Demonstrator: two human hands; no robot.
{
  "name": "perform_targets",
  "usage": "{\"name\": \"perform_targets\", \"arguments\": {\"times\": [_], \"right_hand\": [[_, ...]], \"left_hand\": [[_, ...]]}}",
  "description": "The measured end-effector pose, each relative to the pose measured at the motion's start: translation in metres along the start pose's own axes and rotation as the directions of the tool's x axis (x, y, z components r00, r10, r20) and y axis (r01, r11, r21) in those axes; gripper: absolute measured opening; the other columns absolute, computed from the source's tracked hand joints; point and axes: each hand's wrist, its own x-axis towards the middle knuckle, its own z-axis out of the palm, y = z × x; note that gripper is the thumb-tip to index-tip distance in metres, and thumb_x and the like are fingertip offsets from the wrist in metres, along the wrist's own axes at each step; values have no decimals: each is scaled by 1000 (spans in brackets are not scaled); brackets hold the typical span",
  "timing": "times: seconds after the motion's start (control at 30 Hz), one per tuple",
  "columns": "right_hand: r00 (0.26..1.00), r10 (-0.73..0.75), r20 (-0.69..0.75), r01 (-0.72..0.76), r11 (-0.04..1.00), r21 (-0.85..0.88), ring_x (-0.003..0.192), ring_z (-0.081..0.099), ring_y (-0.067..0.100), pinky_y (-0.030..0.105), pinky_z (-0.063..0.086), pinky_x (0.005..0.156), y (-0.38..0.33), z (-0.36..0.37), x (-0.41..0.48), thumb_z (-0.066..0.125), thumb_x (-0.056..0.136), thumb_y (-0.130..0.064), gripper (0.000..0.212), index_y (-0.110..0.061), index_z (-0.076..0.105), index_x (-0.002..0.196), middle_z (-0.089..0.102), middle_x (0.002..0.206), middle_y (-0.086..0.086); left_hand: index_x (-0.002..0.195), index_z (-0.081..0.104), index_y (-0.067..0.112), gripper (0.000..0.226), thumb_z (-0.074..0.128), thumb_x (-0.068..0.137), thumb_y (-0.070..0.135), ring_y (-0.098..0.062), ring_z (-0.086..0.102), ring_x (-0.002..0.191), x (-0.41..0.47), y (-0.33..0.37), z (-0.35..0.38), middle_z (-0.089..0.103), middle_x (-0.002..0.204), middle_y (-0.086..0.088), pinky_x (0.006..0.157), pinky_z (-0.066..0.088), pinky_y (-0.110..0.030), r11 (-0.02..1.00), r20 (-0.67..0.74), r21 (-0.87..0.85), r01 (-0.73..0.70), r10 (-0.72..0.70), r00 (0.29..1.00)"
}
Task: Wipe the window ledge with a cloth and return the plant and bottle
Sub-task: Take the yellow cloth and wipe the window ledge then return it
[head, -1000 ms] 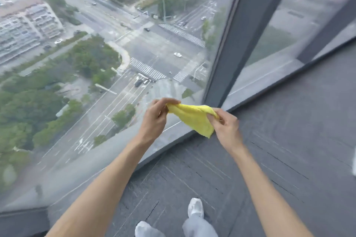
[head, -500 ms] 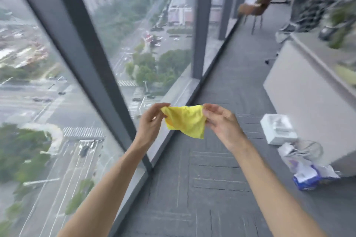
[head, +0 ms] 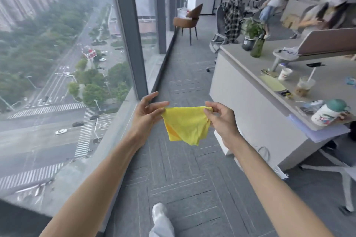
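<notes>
Head view. My left hand (head: pixel 146 113) is pinching the cloth's left top corner between thumb and forefinger, the other fingers fanning loose above. My right hand (head: pixel 221 115) is pinching the right top corner, bunching it at the fingertips. The cloth (head: pixel 185 125), yellow, is hanging between both hands in the air above the carpet (head: pixel 183 188), its top edge pulled fairly taut, its lower part drooping to a point, one fold showing at the lower left. The ledge (head: pixel 115 131) is running along the foot of the window (head: pixel 57 54) at my left, just beside my left forearm. The desk (head: pixel 250 86) is standing at my right. The plant (head: pixel 250 32), in a dark pot, is sitting on the desk's far end, and the bottle (head: pixel 258 46), green, is standing just beside it, nearer me. Both are well apart from the ledge. My shoe (head: pixel 159 211) is showing at the bottom edge.
</notes>
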Motion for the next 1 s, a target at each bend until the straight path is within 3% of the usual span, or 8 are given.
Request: {"name": "perform_targets", "arguments": {"times": [0.13,0.23,0.33,0.43,0.53,0.67,0.8,1.0], "right_hand": [[983,-163,-80,149,977,-150,95,61,13,29,49,90,-9,-5,97,62,93,-7,30,-36,68,98,64,91,-22],[974,-195,-115,177,973,-145,97,64,20,28,50,84,-16,-8,171,58,94,-6,37,-41,67,94,66,92,-30],[972,-179,-151,164,981,-107,85,62,14,27,48,79,-20,-13,242,57,95,-3,36,-36,69,92,68,87,-27],[971,-157,-179,150,987,-50,78,61,9,27,48,76,-16,-19,306,56,95,-1,32,-30,68,92,69,83,-21],[946,-201,-253,194,980,-52,88,58,10,31,47,81,-1,-26,377,54,94,-2,30,-31,62,92,63,90,-17],[915,-295,-275,253,951,-178,92,54,2,25,43,83,18,-41,484,51,97,-6,20,-24,57,99,59,100,-13],[911,-349,-220,287,919,-270,100,58,11,19,45,87,34,-66,581,53,97,-11,17,-20,60,109,63,112,-1],[908,-298,-295,252,950,-184,103,60,11,22,42,95,37,-96,700,59,91,-5,21,-23,64,100,66,106,-4]], "left_hand": [[134,47,19,55,59,89,-10,-13,68,81,112,-2,28,77,94,4,73,56,-27,991,134,41,-129,122,983],[129,50,38,52,65,87,10,-27,56,81,197,0,48,73,102,5,70,54,-45,938,249,116,-326,290,924],[127,47,47,62,57,89,-1,-15,49,71,281,-2,71,68,103,14,64,49,-41,851,305,251,-462,383,872],[128,45,43,67,50,89,-11,-7,44,64,346,-4,97,65,100,16,59,40,-22,835,356,284,-470,364,861],[130,45,36,61,49,87,-8,-3,44,64,414,-17,118,61,101,10,60,37,-29,869,353,253,-426,327,877],[128,49,33,52,53,92,-4,-3,45,66,517,-44,151,62,97,21,61,40,-36,861,364,299,-412,296,883],[128,52,30,54,59,90,-7,-1,48,68,607,-63,190,64,99,21,67,43,-19,842,357,365,-397,267,895],[131,52,23,57,62,86,-10,-9,61,81,736,-82,244,68,99,11,81,50,-21,793,382,428,-433,276,882]]}}
